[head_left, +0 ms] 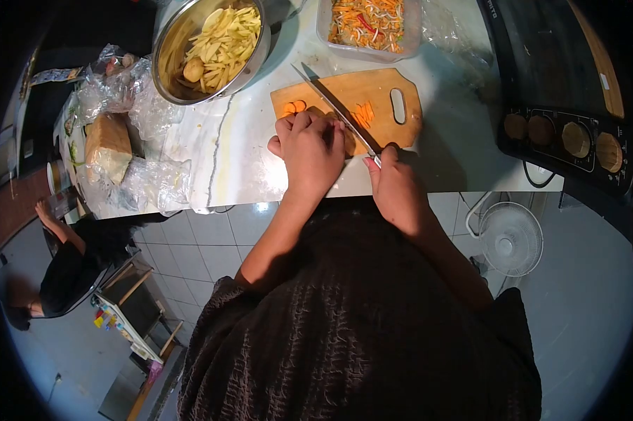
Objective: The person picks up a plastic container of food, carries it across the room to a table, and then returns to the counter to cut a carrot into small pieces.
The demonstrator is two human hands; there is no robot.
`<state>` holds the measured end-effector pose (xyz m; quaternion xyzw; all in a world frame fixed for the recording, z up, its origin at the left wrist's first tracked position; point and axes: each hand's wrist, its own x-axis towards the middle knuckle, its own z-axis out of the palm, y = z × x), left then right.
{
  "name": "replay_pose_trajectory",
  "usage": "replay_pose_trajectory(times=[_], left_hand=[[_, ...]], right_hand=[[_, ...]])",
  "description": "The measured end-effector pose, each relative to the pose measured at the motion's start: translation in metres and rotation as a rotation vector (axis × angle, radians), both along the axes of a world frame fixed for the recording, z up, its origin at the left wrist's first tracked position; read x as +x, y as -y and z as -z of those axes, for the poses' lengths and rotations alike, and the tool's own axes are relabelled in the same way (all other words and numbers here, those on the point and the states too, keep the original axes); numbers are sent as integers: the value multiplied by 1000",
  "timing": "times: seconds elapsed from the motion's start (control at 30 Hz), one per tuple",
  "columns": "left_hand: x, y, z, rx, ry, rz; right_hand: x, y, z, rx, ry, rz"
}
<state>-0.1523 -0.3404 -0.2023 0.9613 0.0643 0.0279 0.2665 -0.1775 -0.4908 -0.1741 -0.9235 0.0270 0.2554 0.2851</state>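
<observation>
On the wooden cutting board [386, 88], my left hand [313, 158] presses down with its fingers curled together beside the knife blade. What lies under those fingers is hidden. My right hand [398, 188] is closed round the handle of a knife [334, 102]. Its blade lies slantwise across the board, tip toward the far left. Round carrot slices [294, 107] rest at the board's left, just beyond my left hand. Thin carrot strips [363, 114] lie on the other side of the blade, near the board's handle hole.
A metal bowl [163, 70] of pale cut sticks stands at the far left. Behind the board is a plastic container [367, 52] with shredded vegetables. Plastic bags and a bread loaf [108, 144] lie left. A stove [565, 140] is right, a fan [510, 240] below; a person [71, 263] is at left.
</observation>
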Motion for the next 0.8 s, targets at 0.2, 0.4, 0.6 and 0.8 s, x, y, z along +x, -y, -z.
replay_pose_trajectory(times=[0.2,0.4,0.6,0.8], left_hand=[[4,5,-4,79,-2,9],[3,0,-9,49,34,42],[2,-6,-7,33,12,49],[3,-4,-8,33,-2,40]], right_hand=[[-5,8,-4,-68,5,6],[-4,10,-8,-36,0,34],[-3,12,-11,7,20,22],[0,10,-14,1,21,-9]])
